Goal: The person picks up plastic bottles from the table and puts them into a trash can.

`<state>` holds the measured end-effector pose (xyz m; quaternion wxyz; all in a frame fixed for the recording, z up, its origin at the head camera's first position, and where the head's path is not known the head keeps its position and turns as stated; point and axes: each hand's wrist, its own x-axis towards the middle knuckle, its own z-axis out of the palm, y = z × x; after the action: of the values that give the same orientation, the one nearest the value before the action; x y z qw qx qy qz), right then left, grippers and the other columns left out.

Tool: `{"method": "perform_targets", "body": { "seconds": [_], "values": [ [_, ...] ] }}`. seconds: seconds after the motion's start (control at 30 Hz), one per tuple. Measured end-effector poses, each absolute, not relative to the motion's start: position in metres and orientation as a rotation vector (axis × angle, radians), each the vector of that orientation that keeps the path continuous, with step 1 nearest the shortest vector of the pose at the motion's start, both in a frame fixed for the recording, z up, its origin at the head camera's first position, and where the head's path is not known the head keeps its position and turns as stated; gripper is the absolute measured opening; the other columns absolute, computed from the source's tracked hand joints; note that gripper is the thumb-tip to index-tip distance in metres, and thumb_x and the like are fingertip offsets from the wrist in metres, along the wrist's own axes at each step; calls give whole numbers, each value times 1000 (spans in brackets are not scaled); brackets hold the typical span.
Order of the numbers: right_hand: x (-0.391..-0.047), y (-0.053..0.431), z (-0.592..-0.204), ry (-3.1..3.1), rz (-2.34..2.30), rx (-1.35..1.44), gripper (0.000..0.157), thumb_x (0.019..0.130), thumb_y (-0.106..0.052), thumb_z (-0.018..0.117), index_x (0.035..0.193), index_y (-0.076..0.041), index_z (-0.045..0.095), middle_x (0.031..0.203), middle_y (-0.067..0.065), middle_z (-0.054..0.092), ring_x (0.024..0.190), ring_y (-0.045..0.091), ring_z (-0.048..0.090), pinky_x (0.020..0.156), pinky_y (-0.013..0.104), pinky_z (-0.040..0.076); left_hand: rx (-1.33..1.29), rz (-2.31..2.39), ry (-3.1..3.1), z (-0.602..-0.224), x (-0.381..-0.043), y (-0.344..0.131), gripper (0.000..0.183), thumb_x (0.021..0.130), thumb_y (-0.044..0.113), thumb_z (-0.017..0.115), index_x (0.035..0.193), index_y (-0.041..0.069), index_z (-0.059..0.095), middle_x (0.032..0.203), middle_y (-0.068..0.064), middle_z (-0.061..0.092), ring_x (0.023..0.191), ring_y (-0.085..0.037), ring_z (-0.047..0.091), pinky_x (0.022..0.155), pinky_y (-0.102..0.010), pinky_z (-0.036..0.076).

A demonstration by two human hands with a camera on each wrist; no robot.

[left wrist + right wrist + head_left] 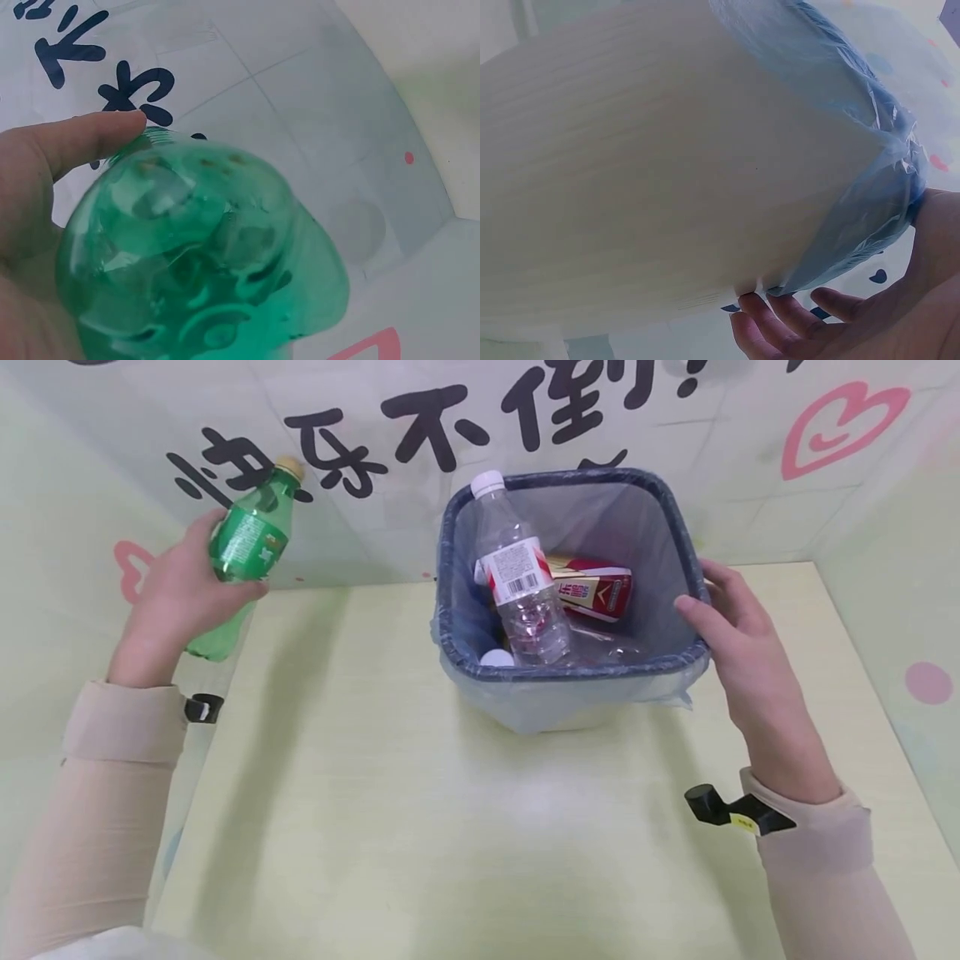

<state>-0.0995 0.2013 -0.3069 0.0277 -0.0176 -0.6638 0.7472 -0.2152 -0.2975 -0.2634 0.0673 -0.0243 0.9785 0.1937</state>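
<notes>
My left hand (180, 589) grips a green plastic bottle (253, 539) round its middle, left of the bin. The bottle is tilted, its yellowish cap at the top. From the left wrist view the bottle's rounded green base (187, 255) fills the lower part, with the thumb along it. On the right side of the bin (675, 522), my right hand (750, 647) holds the rim, thumb over it and fingers outside. A blue-tinted plastic liner (862, 225) folds over the rim. Leaning inside is a clear bottle (517, 572) with a white cap, beside a red package (600, 592).
The bin stands on a pale wooden table (360, 827) near its back edge. Behind it rises a white wall (390, 518) with black lettering and a pink heart (843, 431). Side panels close in at left and right. Another white cap (497, 657) shows inside the bin.
</notes>
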Motion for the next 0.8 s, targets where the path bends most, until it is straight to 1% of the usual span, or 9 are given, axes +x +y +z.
{"method": "perform_targets", "body": {
  "seconds": [0.33,0.37,0.43,0.47,0.5,0.57,0.6,0.7,0.8],
  "values": [
    [-99,203,-305,-2097,2291,-64,46,88,-18,60,132,-13,44,128,16,44,108,23,50,84,18,41,-50,537,2950,-254,-217,-293,98,78,46,66,147,26,-1,130,-32,37,98,-46,44,56,-44,43],
    [-99,203,-305,-2106,2285,-63,47,88,-19,60,132,-13,44,128,16,44,107,23,50,84,18,41,-50,533,2952,-253,-217,-293,98,77,47,66,147,26,-1,131,-32,36,98,-46,44,57,-45,43],
    [-99,204,-306,-2114,2279,-56,47,88,-19,59,132,-13,44,128,16,44,107,24,49,84,18,40,-54,525,2957,-249,-216,-291,98,77,47,65,147,27,-1,132,-32,36,100,-48,43,64,-52,41],
    [-99,204,-306,-2113,2280,-55,47,88,-19,59,132,-13,44,128,16,44,107,23,50,84,18,40,-54,526,2957,-246,-216,-289,98,78,46,66,146,27,-2,133,-32,35,101,-48,43,65,-55,40],
    [-99,204,-306,-2108,2282,-55,47,88,-19,59,132,-13,44,128,16,44,107,23,50,84,18,40,-53,521,2959,-244,-216,-288,99,78,47,65,146,28,-3,134,-32,35,102,-49,42,71,-59,37],
    [-100,204,-306,-2098,2286,-54,46,88,-18,59,131,-12,44,128,16,44,107,23,50,84,18,41,-52,518,2965,-238,-216,-284,98,78,47,65,146,29,-3,135,-31,34,105,-50,40,77,-64,29],
    [-100,204,-306,-2092,2291,-54,46,88,-18,60,131,-12,45,128,16,44,107,24,50,84,18,41,-52,520,2967,-235,-216,-282,98,78,46,66,146,30,-3,135,-31,34,105,-50,39,77,-65,27],
    [-100,204,-306,-2093,2296,-59,46,88,-18,59,131,-12,44,129,16,44,108,24,49,85,18,41,-47,518,2969,-226,-216,-275,97,77,47,66,145,35,-3,135,-29,36,104,-48,41,70,-60,33],
    [-100,204,-306,-2099,2290,-57,46,88,-19,59,131,-13,44,129,16,43,108,25,49,84,18,41,-29,542,2966,-218,-216,-268,96,78,46,66,144,39,-3,136,-27,36,102,-47,44,58,-50,42]
  ]
}}
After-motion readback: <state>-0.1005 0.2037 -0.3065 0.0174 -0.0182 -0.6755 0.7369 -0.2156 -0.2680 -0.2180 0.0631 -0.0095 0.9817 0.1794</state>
